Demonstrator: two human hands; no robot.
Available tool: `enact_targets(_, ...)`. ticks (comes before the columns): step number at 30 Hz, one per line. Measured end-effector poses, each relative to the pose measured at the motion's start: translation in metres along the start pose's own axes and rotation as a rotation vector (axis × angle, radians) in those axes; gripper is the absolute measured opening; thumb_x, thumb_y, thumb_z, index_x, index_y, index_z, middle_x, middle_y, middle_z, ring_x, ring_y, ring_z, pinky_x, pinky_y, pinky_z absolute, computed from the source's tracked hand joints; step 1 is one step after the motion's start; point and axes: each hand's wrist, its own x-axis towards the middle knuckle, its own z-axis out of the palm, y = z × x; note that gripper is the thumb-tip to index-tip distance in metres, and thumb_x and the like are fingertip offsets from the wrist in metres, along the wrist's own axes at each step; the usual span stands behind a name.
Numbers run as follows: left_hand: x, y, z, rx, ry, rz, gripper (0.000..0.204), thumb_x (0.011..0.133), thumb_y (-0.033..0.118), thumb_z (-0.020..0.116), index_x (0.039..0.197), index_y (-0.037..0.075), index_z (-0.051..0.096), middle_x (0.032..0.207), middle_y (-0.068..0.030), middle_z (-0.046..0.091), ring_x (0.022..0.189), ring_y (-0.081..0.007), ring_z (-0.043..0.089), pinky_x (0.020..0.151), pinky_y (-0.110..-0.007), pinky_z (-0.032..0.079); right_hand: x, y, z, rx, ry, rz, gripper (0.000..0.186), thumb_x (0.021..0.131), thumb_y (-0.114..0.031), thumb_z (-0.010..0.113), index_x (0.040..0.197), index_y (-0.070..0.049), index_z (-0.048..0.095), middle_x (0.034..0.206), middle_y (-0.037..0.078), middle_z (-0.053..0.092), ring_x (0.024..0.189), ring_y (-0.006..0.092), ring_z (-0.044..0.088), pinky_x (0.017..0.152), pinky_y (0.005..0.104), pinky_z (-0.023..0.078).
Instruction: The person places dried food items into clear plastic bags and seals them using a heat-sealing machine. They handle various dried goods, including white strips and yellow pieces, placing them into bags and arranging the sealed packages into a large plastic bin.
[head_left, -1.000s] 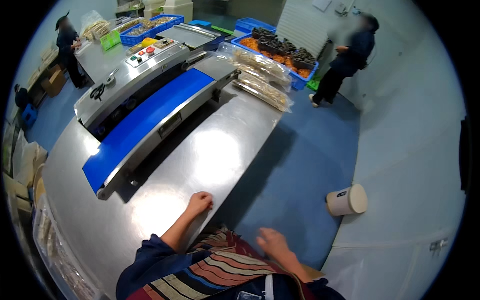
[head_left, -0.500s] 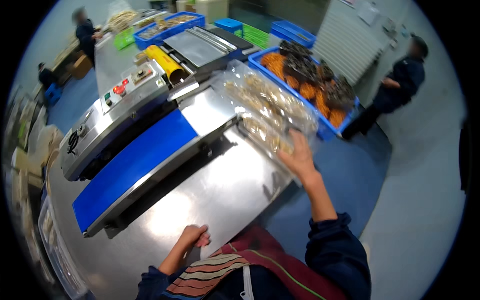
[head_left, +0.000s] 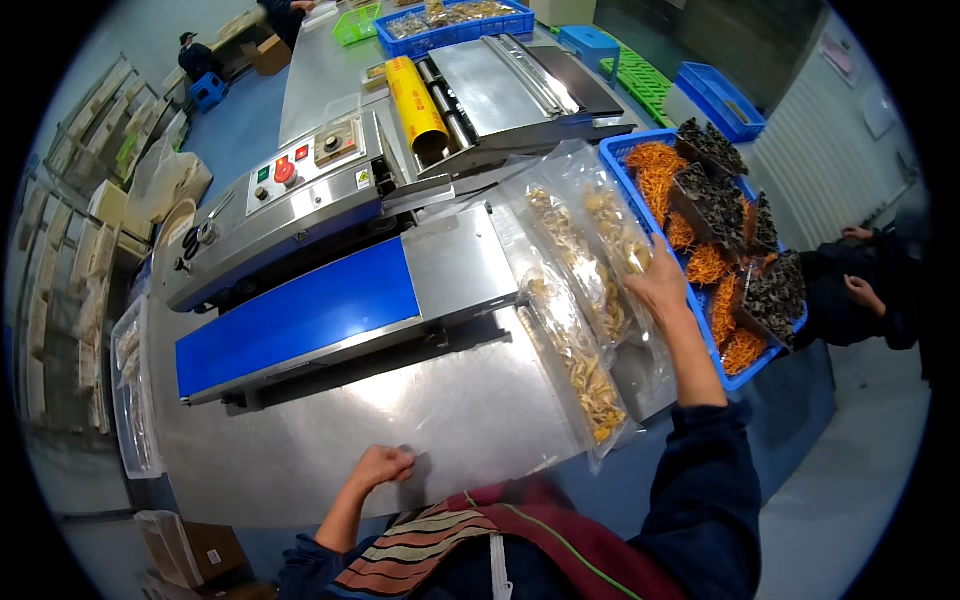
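Observation:
My right hand [head_left: 662, 285] grips the edge of a clear plastic bag of pale dried food [head_left: 617, 235], the rightmost of several such bags at the table's right end. Left of it lies another filled bag [head_left: 583, 262], and a third bag [head_left: 575, 365] reaches down toward the near edge. The strips inside look like dried mushrooms; I cannot be sure. Above the bare steel near the front edge, my left hand [head_left: 386, 466] is curled closed, with nothing visible in it. Left of the bags stands a sealing machine [head_left: 270, 215] with a blue conveyor belt [head_left: 300, 315].
A blue crate [head_left: 640, 190] of orange strands and dark dried pieces stands beyond my right hand. Behind the belt are a yellow film roll [head_left: 415, 110] and a steel wrapping machine [head_left: 490, 85]. Another person [head_left: 875, 275] stands at the right. Scissors [head_left: 197, 238] lie on the sealer.
My view has swung to the right and down. My right hand, spread over the bags before, has moved to the rightmost one and closed on its edge. The left hand stays closed.

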Motion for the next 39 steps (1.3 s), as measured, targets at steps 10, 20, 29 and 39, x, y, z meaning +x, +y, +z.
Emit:
enact_targets(10, 0.01, 0.249, -0.026, -1.09, -0.002, 0.647, 0.072, 0.086, 0.048, 0.05, 0.13, -0.006, 0.03, 0.13, -0.0201, 0.039, 0.117, -0.0276, 0.043, 0.099, -0.039, 0.032, -0.21, -0.115, -0.05, 0.206, 0.029, -0.386, 0.076, 0.059, -0.013, 0.066, 0.126, 0.005, 0.036, 0.106, 0.024, 0.053, 0.096, 0.0363, 0.054, 0.082, 0.0392, 0.044)
enact_targets(20, 0.017, 0.188, -0.092, -1.437, 0.129, 0.6, 0.021, 0.09, 0.017, 0.05, 0.097, -0.001, 0.056, 0.096, -0.0131, 0.06, 0.089, -0.0227, 0.058, 0.082, -0.034, 0.046, -0.254, -0.192, 0.049, 0.305, -0.314, -0.378, 0.09, 0.063, -0.031, 0.076, 0.129, 0.006, 0.028, 0.105, 0.022, 0.051, 0.096, 0.0338, 0.051, 0.08, 0.0387, 0.044)
enact_targets(29, 0.015, 0.187, -0.096, -1.337, 0.007, 0.533, 0.025, 0.091, 0.017, 0.046, 0.099, -0.004, 0.055, 0.096, -0.0142, 0.06, 0.089, -0.0216, 0.059, 0.078, -0.033, 0.048, -0.098, -0.272, 0.06, 1.195, -0.503, -0.211, 0.036, 0.088, -0.032, 0.055, 0.1, 0.001, 0.059, 0.091, 0.005, 0.061, 0.083, 0.0119, 0.056, 0.075, 0.0265, 0.046)
enact_targets(39, 0.013, 0.223, -0.116, -1.184, 0.067, 0.607, 0.026, 0.091, 0.021, 0.047, 0.097, -0.003, 0.055, 0.091, -0.0132, 0.061, 0.083, -0.0204, 0.059, 0.075, -0.032, 0.048, -0.066, -0.277, 0.064, 1.337, -0.402, -0.308, 0.015, 0.085, -0.013, 0.057, 0.082, 0.0, 0.063, 0.073, 0.003, 0.061, 0.065, 0.0074, 0.054, 0.062, 0.0201, 0.044)
